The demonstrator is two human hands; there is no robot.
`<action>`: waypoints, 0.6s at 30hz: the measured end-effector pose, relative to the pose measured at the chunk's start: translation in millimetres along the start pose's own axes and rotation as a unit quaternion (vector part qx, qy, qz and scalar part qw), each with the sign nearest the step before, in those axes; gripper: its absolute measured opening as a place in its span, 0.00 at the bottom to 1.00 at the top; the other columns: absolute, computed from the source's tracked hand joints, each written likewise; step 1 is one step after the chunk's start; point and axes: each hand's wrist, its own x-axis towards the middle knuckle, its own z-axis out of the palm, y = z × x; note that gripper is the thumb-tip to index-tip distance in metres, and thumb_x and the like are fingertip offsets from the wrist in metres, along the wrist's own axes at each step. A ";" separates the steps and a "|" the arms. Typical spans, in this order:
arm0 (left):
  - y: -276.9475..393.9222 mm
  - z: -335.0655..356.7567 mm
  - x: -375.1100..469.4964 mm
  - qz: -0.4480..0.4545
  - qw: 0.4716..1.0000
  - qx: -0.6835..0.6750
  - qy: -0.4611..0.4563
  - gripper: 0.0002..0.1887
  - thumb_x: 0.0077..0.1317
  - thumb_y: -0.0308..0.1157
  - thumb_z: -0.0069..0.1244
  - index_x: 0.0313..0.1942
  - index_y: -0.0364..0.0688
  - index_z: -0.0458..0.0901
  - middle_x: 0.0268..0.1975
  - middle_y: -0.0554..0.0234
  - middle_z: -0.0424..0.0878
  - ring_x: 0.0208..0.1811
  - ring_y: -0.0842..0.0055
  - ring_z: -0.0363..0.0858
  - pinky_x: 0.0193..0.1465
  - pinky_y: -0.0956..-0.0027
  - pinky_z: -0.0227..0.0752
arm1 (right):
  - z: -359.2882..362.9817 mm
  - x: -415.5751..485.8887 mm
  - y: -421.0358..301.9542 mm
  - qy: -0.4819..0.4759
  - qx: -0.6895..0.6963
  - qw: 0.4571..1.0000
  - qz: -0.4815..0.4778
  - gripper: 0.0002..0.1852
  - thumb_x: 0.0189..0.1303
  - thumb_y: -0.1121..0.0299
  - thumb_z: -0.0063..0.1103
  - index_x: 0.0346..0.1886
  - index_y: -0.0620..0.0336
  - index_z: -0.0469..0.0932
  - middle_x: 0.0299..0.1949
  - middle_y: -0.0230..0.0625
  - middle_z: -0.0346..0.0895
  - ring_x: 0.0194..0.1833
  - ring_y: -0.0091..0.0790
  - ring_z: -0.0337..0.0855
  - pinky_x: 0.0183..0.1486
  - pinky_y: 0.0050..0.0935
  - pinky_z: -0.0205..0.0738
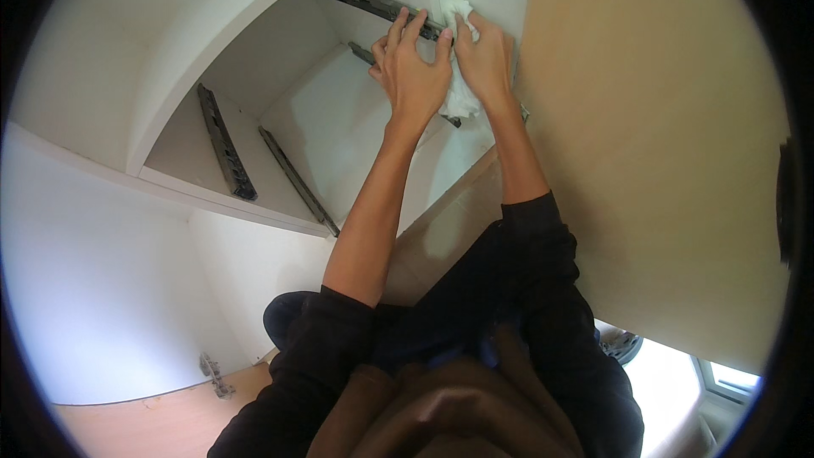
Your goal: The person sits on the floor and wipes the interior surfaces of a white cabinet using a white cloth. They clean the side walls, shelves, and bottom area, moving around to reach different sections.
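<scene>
My left hand point(414, 67) has its fingers spread over the front end of an upper metal drawer slide point(362, 0) fixed to the cabinet wall. Whether it grips the slide cannot be told. Close to its right, my right hand point(484, 57) holds a crumpled white cloth or paper wipe point(462, 98) near the cabinet's side panel. The wipe hangs down between both hands and partly hides the front of a lower slide point(361, 52).
Two more drawer slides point(226, 143) point(299, 179) sit on the left wall inside the white cabinet. A large wooden panel point(655, 140) stands at right. A cabinet hinge point(217, 376) is at lower left, and a shoe point(622, 348) shows at lower right.
</scene>
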 end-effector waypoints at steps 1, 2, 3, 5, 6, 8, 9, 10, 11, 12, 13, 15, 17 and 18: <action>-1.0 -2.5 0.3 0.001 1.000 0.001 0.000 0.27 0.65 0.52 0.57 0.62 0.53 0.81 0.72 0.60 0.71 0.70 0.52 0.63 0.69 0.38 0.51 | -0.5 6.0 -7.9 -0.013 -0.009 1.000 0.000 0.13 0.65 0.66 0.53 0.39 0.67 0.82 0.27 0.62 0.77 0.32 0.65 0.80 0.37 0.50 0.73; -2.4 -5.1 0.7 0.001 1.000 0.003 0.001 0.27 0.65 0.52 0.57 0.62 0.53 0.81 0.72 0.60 0.70 0.70 0.51 0.63 0.69 0.37 0.51 | 0.6 10.0 -13.6 -0.013 -0.003 1.000 0.004 0.13 0.65 0.65 0.53 0.38 0.67 0.81 0.27 0.62 0.77 0.32 0.65 0.80 0.37 0.51 0.73; -1.3 -5.2 -0.1 0.000 1.000 -0.001 -0.001 0.27 0.65 0.52 0.57 0.62 0.53 0.81 0.72 0.60 0.70 0.70 0.51 0.63 0.69 0.37 0.51 | -0.3 13.7 -14.9 -0.013 -0.003 1.000 0.007 0.13 0.65 0.65 0.54 0.37 0.68 0.81 0.27 0.62 0.77 0.32 0.65 0.80 0.37 0.51 0.72; 1.8 -4.0 -2.7 -0.005 1.000 0.004 -0.002 0.27 0.66 0.52 0.57 0.62 0.53 0.81 0.72 0.60 0.70 0.70 0.51 0.63 0.68 0.37 0.51 | -0.3 10.7 -13.6 -0.014 -0.003 1.000 0.012 0.14 0.65 0.65 0.55 0.36 0.68 0.81 0.26 0.62 0.77 0.31 0.65 0.79 0.36 0.52 0.72; 5.6 -2.7 -0.3 -0.003 1.000 0.004 0.000 0.27 0.66 0.52 0.57 0.62 0.53 0.81 0.72 0.60 0.70 0.70 0.51 0.63 0.68 0.37 0.51 | -0.8 6.9 -7.2 -0.011 -0.004 1.000 0.010 0.13 0.65 0.64 0.55 0.35 0.68 0.81 0.26 0.62 0.76 0.31 0.65 0.79 0.36 0.52 0.72; 2.7 -4.0 -1.5 -0.003 1.000 0.009 -0.005 0.27 0.66 0.52 0.56 0.62 0.53 0.80 0.72 0.61 0.70 0.70 0.51 0.63 0.67 0.36 0.52 | 1.6 -1.9 0.2 -0.008 -0.001 1.000 0.007 0.13 0.65 0.65 0.55 0.34 0.68 0.80 0.26 0.61 0.76 0.31 0.65 0.79 0.35 0.52 0.71; 2.5 -4.1 -2.0 -0.001 1.000 0.010 -0.008 0.27 0.66 0.52 0.56 0.62 0.54 0.80 0.72 0.61 0.70 0.70 0.51 0.63 0.67 0.36 0.52 | -0.9 -4.0 -0.9 -0.003 0.000 1.000 0.006 0.13 0.64 0.65 0.55 0.34 0.67 0.80 0.26 0.61 0.76 0.31 0.65 0.79 0.35 0.52 0.71; 2.3 -4.0 -1.6 -0.002 1.000 0.008 -0.006 0.27 0.66 0.52 0.56 0.62 0.54 0.80 0.72 0.61 0.70 0.70 0.52 0.63 0.67 0.36 0.52 | -2.6 -4.4 -2.1 0.002 0.000 1.000 0.004 0.13 0.64 0.65 0.56 0.33 0.67 0.80 0.26 0.61 0.76 0.31 0.65 0.79 0.35 0.52 0.71; 2.2 -3.5 -0.7 -0.003 1.000 0.005 -0.004 0.27 0.66 0.51 0.56 0.62 0.54 0.80 0.72 0.61 0.70 0.70 0.52 0.63 0.67 0.37 0.52 | -2.6 3.2 -3.0 0.003 -0.015 1.000 -0.010 0.12 0.64 0.65 0.56 0.33 0.67 0.80 0.26 0.61 0.76 0.31 0.65 0.79 0.35 0.51 0.72; -0.7 -4.6 -1.3 -0.005 1.000 0.007 -0.004 0.27 0.66 0.51 0.56 0.63 0.54 0.80 0.72 0.61 0.70 0.70 0.52 0.63 0.67 0.37 0.52 | -2.4 14.9 -14.8 0.001 -0.025 0.999 -0.021 0.12 0.64 0.65 0.56 0.33 0.67 0.81 0.26 0.61 0.77 0.31 0.65 0.79 0.35 0.51 0.72; -1.2 -4.7 -1.8 -0.001 1.000 0.004 -0.002 0.27 0.66 0.51 0.56 0.63 0.54 0.80 0.72 0.61 0.70 0.70 0.52 0.63 0.67 0.37 0.53 | -2.3 20.9 -19.1 -0.001 -0.040 0.999 -0.033 0.12 0.63 0.65 0.57 0.34 0.66 0.81 0.27 0.61 0.77 0.31 0.65 0.79 0.34 0.50 0.72; -1.4 -3.6 -1.6 0.006 1.000 -0.005 0.004 0.27 0.66 0.51 0.56 0.63 0.53 0.80 0.72 0.61 0.69 0.70 0.52 0.63 0.67 0.38 0.53 | -1.5 18.8 -15.1 -0.001 -0.032 0.999 -0.017 0.12 0.63 0.65 0.57 0.34 0.66 0.81 0.27 0.62 0.77 0.32 0.65 0.80 0.35 0.50 0.73; 0.3 -1.2 -2.4 0.001 1.000 -0.004 0.004 0.27 0.66 0.51 0.56 0.63 0.54 0.80 0.73 0.62 0.69 0.70 0.53 0.63 0.67 0.38 0.53 | -0.5 13.4 -10.6 -0.010 -0.037 0.999 -0.002 0.12 0.63 0.65 0.58 0.35 0.66 0.82 0.27 0.62 0.77 0.32 0.65 0.80 0.36 0.50 0.73; 1.1 0.0 -2.1 0.002 1.000 -0.002 0.005 0.27 0.66 0.51 0.56 0.63 0.54 0.80 0.73 0.62 0.69 0.70 0.53 0.63 0.67 0.38 0.53 | -0.9 7.3 -8.8 -0.016 -0.043 0.999 0.007 0.12 0.63 0.65 0.58 0.35 0.66 0.82 0.28 0.62 0.77 0.33 0.65 0.80 0.36 0.51 0.73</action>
